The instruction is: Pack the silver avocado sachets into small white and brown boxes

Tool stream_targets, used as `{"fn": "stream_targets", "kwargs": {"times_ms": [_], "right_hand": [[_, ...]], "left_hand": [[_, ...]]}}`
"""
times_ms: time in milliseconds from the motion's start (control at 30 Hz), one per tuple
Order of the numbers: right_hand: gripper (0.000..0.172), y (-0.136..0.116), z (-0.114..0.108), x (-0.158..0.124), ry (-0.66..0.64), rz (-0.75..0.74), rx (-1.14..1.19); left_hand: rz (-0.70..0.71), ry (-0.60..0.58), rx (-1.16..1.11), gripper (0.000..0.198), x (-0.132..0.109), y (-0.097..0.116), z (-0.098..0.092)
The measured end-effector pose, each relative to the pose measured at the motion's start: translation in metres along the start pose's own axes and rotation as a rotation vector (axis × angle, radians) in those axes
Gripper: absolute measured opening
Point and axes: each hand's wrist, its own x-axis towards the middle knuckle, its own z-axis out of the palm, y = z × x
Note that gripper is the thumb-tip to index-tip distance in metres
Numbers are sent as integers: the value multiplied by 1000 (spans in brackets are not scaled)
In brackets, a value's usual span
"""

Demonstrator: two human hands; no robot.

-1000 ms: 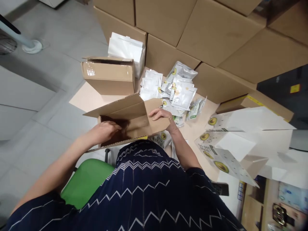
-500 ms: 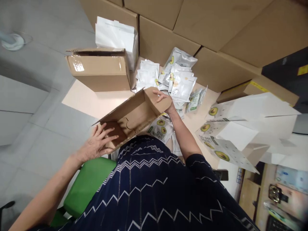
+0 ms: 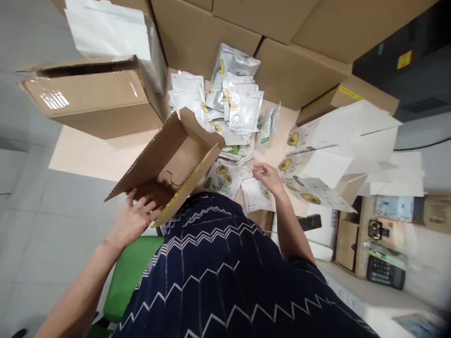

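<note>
An open cardboard box [image 3: 176,164] lies tilted in front of my body, its inside facing up and its flaps raised. My left hand [image 3: 136,216] grips the near left end of this box, with the fingers curled over the edge into it. My right hand [image 3: 268,177] is off the box, above the table, its fingers loosely bent and nothing in them. Close by it are a white pouch [image 3: 256,193] and a pouch printed with avocados [image 3: 227,179]. Behind the box is a pile of silvery-white pouches [image 3: 243,108].
A taped cardboard box [image 3: 95,96] stands at the left with a white carton [image 3: 109,30] behind it. Large brown boxes [image 3: 207,40] wall off the back. White avocado-printed cartons [image 3: 317,183] stand at the right. A green chair [image 3: 132,267] is below my left arm.
My right hand has let go of the box's far end and moved right, towards the pouches by the table's near edge. My left hand stays on the box. The view has shifted right.
</note>
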Motion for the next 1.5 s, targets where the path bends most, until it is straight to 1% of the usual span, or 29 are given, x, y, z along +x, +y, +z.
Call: {"fn": "stream_targets", "kwargs": {"times_ms": [33, 67, 133, 200, 267, 367, 467, 533, 567, 633, 700, 733, 800, 833, 867, 933, 1000, 1033, 1067, 1100, 1133, 1167, 1200, 1267, 1333, 1367, 1400, 1467, 1500], "right_hand": [[44, 18, -1, -12, 14, 100, -165], [52, 35, 0, -23, 25, 198, -328], [79, 61, 9, -40, 18, 364, -573], [102, 79, 22, -50, -7, 461, -660], [114, 90, 32, -53, -16, 491, -651], [123, 97, 39, -48, 22, 495, -621], [129, 98, 36, -39, 50, 517, -581], [126, 95, 32, -32, 61, 487, -500], [119, 93, 30, -29, 64, 454, -441], [94, 84, 25, -25, 40, 390, -289], [63, 71, 18, -23, -19, 365, -137], [51, 61, 13, -23, -60, 353, -87], [37, 36, 0, -28, -105, 278, -72], [34, 21, -8, -31, -94, 207, -95], [31, 4, -17, -35, -60, 118, -112], [29, -32, -32, -44, 85, -72, -63], [29, -70, -41, -53, 277, -272, 153], [30, -89, -42, -56, 350, -379, 303], [32, -108, -40, -59, 379, -486, 459], [32, -127, -34, -62, 332, -566, 590], [32, -145, -26, -64, 230, -615, 694], [30, -162, -15, -66, 83, -633, 768], [28, -177, -2, -68, -88, -623, 816], [21, -201, 30, -72, -414, -557, 872], [20, -214, 63, -76, -655, -495, 886], [21, -217, 78, -76, -739, -493, 874], [23, -217, 92, -76, -791, -506, 852], [24, -211, 110, -76, -821, -544, 777], [24, -207, 114, -75, -811, -554, 731]], "left_hand": [[17, -2, 25, 41, 2, 4, -2], [29, -11, 45, 40, 5, 7, -5], [37, -48, 67, 39, 11, 14, -12], [25, -90, 71, 36, 14, 20, -19], [11, -110, 65, 34, 13, 24, -25], [-4, -88, 54, 29, 9, 26, -27], [-29, -19, 58, 25, 7, 30, -24], [-61, 13, 51, 25, 12, 36, -22], [-79, 17, 44, 24, 16, 40, -21], [-120, 11, 28, 23, 26, 49, -21], [-163, 0, 7, 23, 38, 57, -21], [-184, -6, -7, 23, 44, 61, -21], [-215, -14, -38, 23, 54, 68, -20], [-223, -18, -53, 22, 59, 71, -19], [-229, -24, -64, 21, 63, 75, -19], [-239, -45, -87, 19, 70, 80, -18], [-259, -86, -109, 20, 78, 86, -18], [-272, -113, -119, 20, 82, 88, -19], [-282, -141, -128, 21, 86, 90, -19], [-287, -167, -137, 22, 90, 92, -19], [-289, -188, -147, 23, 94, 94, -19], [-287, -203, -160, 25, 97, 95, -18], [-283, -209, -176, 26, 100, 96, -17], [-285, -196, -211, 28, 104, 97, -14], [-296, -165, -236, 28, 104, 97, -9], [-301, -151, -243, 28, 103, 96, -7], [-307, -138, -249, 28, 101, 95, -5], [-319, -118, -258, 27, 95, 94, -2], [-330, -104, -265, 26, 90, 93, -1]]}}
